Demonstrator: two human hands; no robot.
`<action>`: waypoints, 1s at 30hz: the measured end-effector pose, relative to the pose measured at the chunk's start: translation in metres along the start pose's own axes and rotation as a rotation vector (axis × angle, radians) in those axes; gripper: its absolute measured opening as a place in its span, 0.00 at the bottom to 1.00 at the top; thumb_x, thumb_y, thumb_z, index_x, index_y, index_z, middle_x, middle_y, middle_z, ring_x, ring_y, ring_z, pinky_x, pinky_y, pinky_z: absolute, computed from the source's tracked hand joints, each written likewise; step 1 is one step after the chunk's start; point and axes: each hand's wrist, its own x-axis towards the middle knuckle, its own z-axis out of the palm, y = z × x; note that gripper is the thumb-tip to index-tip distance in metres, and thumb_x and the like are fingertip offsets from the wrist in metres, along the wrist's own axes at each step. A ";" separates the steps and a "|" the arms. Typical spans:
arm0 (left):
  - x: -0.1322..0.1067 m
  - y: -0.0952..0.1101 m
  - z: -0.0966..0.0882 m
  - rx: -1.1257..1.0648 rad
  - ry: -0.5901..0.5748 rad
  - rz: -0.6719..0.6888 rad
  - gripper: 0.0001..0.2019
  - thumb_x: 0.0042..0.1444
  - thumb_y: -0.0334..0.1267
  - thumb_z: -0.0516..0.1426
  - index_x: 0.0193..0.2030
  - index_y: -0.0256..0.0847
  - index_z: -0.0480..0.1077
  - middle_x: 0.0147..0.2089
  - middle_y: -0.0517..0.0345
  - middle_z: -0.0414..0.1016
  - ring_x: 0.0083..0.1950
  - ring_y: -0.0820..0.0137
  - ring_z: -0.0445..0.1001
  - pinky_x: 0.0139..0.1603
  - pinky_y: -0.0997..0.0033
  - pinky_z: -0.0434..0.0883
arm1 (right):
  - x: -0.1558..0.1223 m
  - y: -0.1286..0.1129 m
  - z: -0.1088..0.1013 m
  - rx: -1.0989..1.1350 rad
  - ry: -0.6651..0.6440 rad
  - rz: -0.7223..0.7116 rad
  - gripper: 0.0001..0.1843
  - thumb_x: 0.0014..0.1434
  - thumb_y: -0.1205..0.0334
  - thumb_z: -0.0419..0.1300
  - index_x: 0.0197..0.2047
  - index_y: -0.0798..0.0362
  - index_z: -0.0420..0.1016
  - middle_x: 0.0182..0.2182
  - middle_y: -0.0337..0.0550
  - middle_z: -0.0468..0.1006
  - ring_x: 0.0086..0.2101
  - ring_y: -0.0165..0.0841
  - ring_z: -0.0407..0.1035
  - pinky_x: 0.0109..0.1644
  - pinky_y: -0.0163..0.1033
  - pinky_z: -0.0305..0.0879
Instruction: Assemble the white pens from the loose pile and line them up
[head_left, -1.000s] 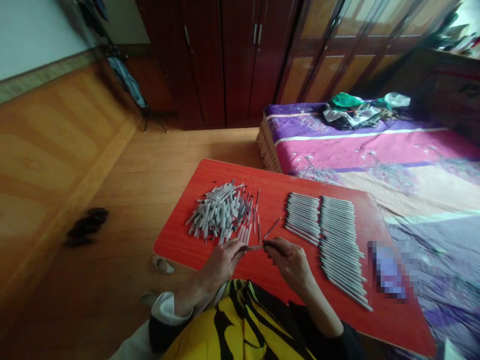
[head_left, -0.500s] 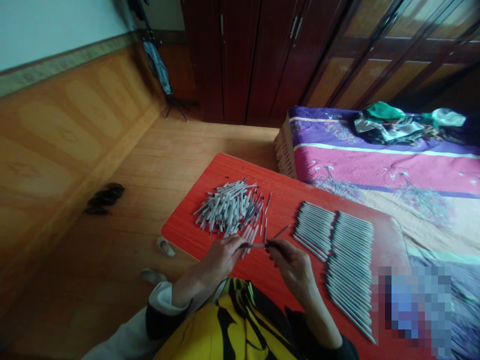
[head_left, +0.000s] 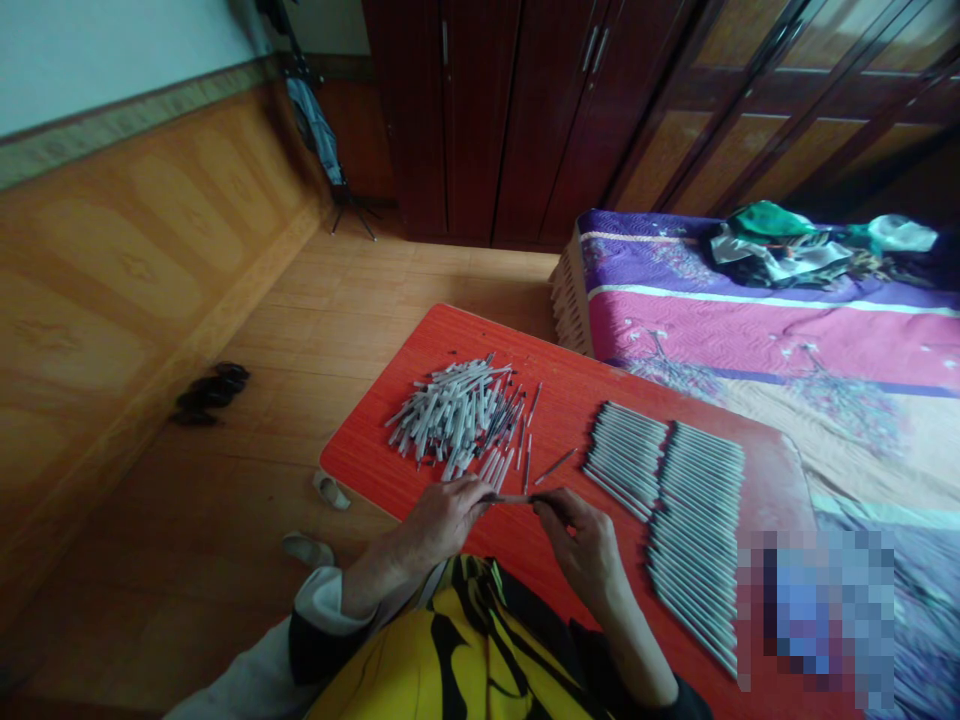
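Observation:
My left hand (head_left: 444,515) is closed on a white pen barrel (head_left: 504,497), pinched near the front edge of the red table (head_left: 375,460). My right hand (head_left: 581,535) is closed on a thin dark refill (head_left: 546,494) that meets the barrel's end. Just beyond my left hand lies a loose pile of white pen barrels (head_left: 450,410) with thin refills (head_left: 514,425) beside it. To the right of my right hand, two neat rows of finished pens (head_left: 675,490) lie side by side. One loose refill (head_left: 556,466) lies between the pile and the rows.
A bed with a purple and pink quilt (head_left: 750,320) touches the table's far right side, with crumpled cloth (head_left: 795,245) on it. Dark wooden wardrobes (head_left: 570,110) stand behind. Dark slippers (head_left: 208,390) and light slippers (head_left: 319,520) lie on the wooden floor at left.
The view swung left and then steadied. Both hands stayed together over the table's front edge, still holding the barrel and the refill end to end.

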 end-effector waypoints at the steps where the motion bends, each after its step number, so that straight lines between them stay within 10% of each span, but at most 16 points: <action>1: 0.000 0.001 0.000 0.008 -0.012 0.004 0.08 0.60 0.32 0.49 0.42 0.39 0.68 0.39 0.56 0.72 0.41 0.71 0.72 0.41 0.74 0.67 | 0.000 -0.001 0.000 -0.044 -0.016 -0.007 0.13 0.59 0.57 0.51 0.30 0.55 0.71 0.22 0.41 0.72 0.23 0.29 0.66 0.27 0.31 0.58; 7: -0.002 0.004 0.000 0.060 -0.061 -0.024 0.09 0.59 0.30 0.50 0.44 0.39 0.69 0.39 0.55 0.73 0.40 0.70 0.72 0.40 0.72 0.68 | 0.000 0.002 -0.001 -0.111 -0.138 -0.006 0.21 0.62 0.53 0.45 0.22 0.54 0.63 0.15 0.37 0.63 0.17 0.26 0.58 0.22 0.32 0.49; 13: -0.006 0.005 0.003 0.019 -0.015 -0.071 0.08 0.59 0.32 0.50 0.42 0.40 0.69 0.39 0.56 0.74 0.40 0.71 0.72 0.40 0.74 0.68 | 0.002 0.006 0.000 -0.017 -0.141 -0.012 0.15 0.61 0.54 0.49 0.37 0.56 0.70 0.24 0.41 0.73 0.23 0.28 0.64 0.26 0.30 0.56; 19: -0.016 -0.001 0.014 0.034 -0.026 -0.117 0.09 0.58 0.30 0.51 0.43 0.41 0.69 0.40 0.57 0.74 0.40 0.71 0.72 0.42 0.74 0.67 | -0.001 0.012 0.009 -0.193 -0.158 -0.058 0.21 0.62 0.54 0.45 0.23 0.54 0.67 0.18 0.40 0.69 0.19 0.28 0.62 0.24 0.31 0.52; 24: -0.025 -0.002 0.020 0.009 -0.042 -0.126 0.10 0.59 0.31 0.49 0.45 0.42 0.68 0.41 0.57 0.74 0.41 0.71 0.72 0.42 0.74 0.67 | -0.007 0.017 0.010 -0.120 -0.176 -0.054 0.15 0.62 0.55 0.47 0.36 0.54 0.70 0.24 0.41 0.73 0.23 0.29 0.66 0.27 0.31 0.56; 30: -0.031 -0.002 0.022 0.012 -0.077 -0.163 0.10 0.59 0.32 0.49 0.43 0.42 0.68 0.38 0.57 0.73 0.39 0.71 0.72 0.39 0.74 0.67 | -0.009 0.020 0.018 -0.170 -0.187 -0.055 0.22 0.63 0.53 0.44 0.22 0.53 0.66 0.17 0.41 0.69 0.19 0.28 0.64 0.24 0.31 0.54</action>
